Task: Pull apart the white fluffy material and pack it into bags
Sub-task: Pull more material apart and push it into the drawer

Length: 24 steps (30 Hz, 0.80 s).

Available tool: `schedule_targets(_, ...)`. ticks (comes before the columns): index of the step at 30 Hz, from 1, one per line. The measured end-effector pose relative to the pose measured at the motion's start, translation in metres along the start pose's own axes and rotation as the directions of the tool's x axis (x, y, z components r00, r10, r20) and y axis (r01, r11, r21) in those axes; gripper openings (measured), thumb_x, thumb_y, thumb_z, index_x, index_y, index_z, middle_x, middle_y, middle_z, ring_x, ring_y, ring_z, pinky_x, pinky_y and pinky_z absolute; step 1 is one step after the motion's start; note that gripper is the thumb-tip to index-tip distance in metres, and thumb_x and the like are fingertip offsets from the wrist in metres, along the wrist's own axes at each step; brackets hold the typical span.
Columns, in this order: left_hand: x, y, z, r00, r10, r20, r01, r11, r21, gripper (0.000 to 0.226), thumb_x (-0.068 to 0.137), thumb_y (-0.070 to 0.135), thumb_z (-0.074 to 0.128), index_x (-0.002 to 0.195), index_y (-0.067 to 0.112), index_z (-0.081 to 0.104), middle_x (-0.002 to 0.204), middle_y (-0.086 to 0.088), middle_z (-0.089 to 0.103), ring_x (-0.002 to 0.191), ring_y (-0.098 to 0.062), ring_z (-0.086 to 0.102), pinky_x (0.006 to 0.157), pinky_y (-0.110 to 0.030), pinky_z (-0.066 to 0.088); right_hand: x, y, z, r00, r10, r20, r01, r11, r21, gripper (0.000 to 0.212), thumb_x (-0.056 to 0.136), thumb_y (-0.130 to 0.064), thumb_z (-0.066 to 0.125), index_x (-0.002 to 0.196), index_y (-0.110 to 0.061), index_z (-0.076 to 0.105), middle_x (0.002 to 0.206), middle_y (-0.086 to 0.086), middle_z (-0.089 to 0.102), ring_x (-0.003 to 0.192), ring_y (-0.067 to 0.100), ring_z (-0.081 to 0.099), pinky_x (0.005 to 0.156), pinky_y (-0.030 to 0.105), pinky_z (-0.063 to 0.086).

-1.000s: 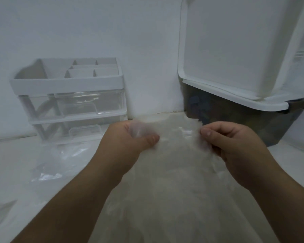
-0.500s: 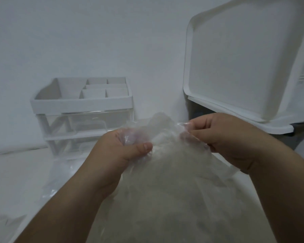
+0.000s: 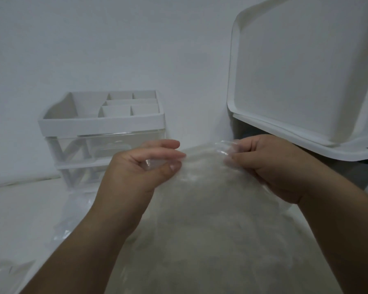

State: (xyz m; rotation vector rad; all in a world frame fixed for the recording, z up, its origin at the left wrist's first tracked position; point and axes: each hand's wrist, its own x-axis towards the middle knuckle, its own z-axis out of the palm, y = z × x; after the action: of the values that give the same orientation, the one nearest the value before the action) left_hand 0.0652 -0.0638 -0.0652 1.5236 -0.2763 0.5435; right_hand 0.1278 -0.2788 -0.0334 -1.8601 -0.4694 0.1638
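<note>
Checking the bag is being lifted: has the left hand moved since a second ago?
Yes. The left hand rose and went slightly left: once below the drawer organizer, it now overlaps its lower drawers, pinching the bag.

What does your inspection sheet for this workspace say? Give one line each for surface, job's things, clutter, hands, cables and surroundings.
Surface: white flat surface.
Job's things: clear bag filled with white fluffy material.
Clutter: loose clear plastic left of the bag.
Hands: left hand pinches the bag's top edge; right hand grips it with curled fingers.
Cables: nothing seen.
Surroundings: white drawer organiser, storage bin's raised white lid, white wall.
</note>
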Motion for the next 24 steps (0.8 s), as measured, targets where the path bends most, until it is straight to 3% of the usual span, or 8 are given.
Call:
schedule_targets(1,-0.001,0.001,0.000,0.999,-0.013,0.049,0.012,1.000,0.024,0.018,0.065,0.013,0.078,0.072,0.030,0.081,0.110,0.005,0.074,0.114,-0.008,0.064,0.083,-0.018,0.052,0.001,0.001,-0.003,1.000,-0.016,-0.008,0.016,1.000,0.000,0.025,0.076,-0.021,0.077,0.087,0.002,0.074,0.082,0.034,0.065,0.068,0.031,0.055,0.070,0.043,0.047)
schedule_targets(3,-0.002,0.001,0.003,0.993,-0.053,0.105,0.047,0.997,0.057,0.018,0.061,0.015,0.084,0.069,0.031,0.080,0.114,0.010,0.072,0.116,-0.002,0.062,0.089,-0.022,0.050,0.000,0.001,-0.006,0.998,-0.050,-0.028,0.051,0.999,0.001,0.018,0.085,-0.014,0.074,0.078,0.003,0.071,0.055,0.011,0.056,0.051,0.016,0.046,0.056,0.023,0.041)
schedule_targets(6,-0.004,-0.001,0.006,0.993,-0.097,0.063,0.091,0.992,0.092,0.019,0.057,0.023,0.091,0.071,0.031,0.081,0.121,0.017,0.069,0.119,0.005,0.058,0.107,-0.038,0.043,0.000,0.001,-0.003,0.998,-0.055,-0.002,0.055,0.997,0.054,0.011,0.088,-0.006,0.068,0.079,0.000,0.070,0.049,-0.003,0.055,0.040,0.004,0.043,0.041,0.013,0.033)
schedule_targets(12,-0.004,0.000,0.006,0.991,-0.131,-0.010,0.131,0.990,0.053,0.021,0.052,0.032,0.086,0.072,0.033,0.080,0.131,0.016,0.064,0.125,0.009,0.051,0.118,-0.040,0.031,-0.006,-0.005,0.001,0.987,-0.086,0.135,0.061,0.981,0.182,0.016,0.072,-0.014,0.071,0.076,0.000,0.066,0.056,-0.002,0.060,0.045,0.004,0.049,0.045,0.011,0.037)
schedule_targets(14,-0.003,-0.002,0.005,0.992,-0.124,0.000,0.124,0.991,0.042,0.026,0.051,0.029,0.095,0.071,0.033,0.080,0.131,0.014,0.064,0.126,0.006,0.052,0.116,-0.039,0.034,-0.006,-0.006,-0.001,0.985,-0.094,0.146,0.055,0.966,0.254,0.030,0.074,-0.013,0.067,0.091,0.012,0.066,0.067,0.006,0.067,0.054,0.009,0.060,0.052,0.015,0.048)
schedule_targets(16,-0.001,-0.005,0.004,0.992,-0.124,-0.007,0.124,0.992,-0.004,0.022,0.051,0.027,0.089,0.071,0.032,0.080,0.129,0.011,0.066,0.126,0.000,0.055,0.111,-0.036,0.039,-0.006,-0.005,-0.003,0.981,-0.100,0.165,0.051,0.958,0.281,0.040,0.075,-0.009,0.065,0.105,0.018,0.062,0.077,0.011,0.070,0.062,0.013,0.066,0.056,0.019,0.052)
schedule_targets(21,-0.002,-0.009,0.005,0.989,-0.147,0.002,0.147,0.985,-0.094,0.014,0.058,0.019,0.080,0.070,0.027,0.080,0.096,0.003,0.077,0.105,-0.014,0.069,0.089,-0.025,0.048,-0.008,-0.007,-0.001,0.988,-0.082,0.131,0.051,0.974,0.221,0.013,0.082,-0.001,0.065,0.087,0.010,0.062,0.057,-0.001,0.063,0.049,0.005,0.057,0.049,0.010,0.041)
schedule_targets(24,-0.004,-0.005,0.009,0.995,-0.099,0.022,0.100,0.995,-0.019,0.016,0.060,0.018,0.086,0.071,0.027,0.081,0.096,0.004,0.077,0.101,-0.012,0.069,0.087,-0.025,0.050,-0.004,-0.003,0.002,0.995,-0.036,0.094,0.026,0.994,0.104,0.025,0.075,-0.014,0.074,0.083,0.009,0.067,0.076,0.015,0.058,0.073,0.026,0.048,0.068,0.033,0.035)
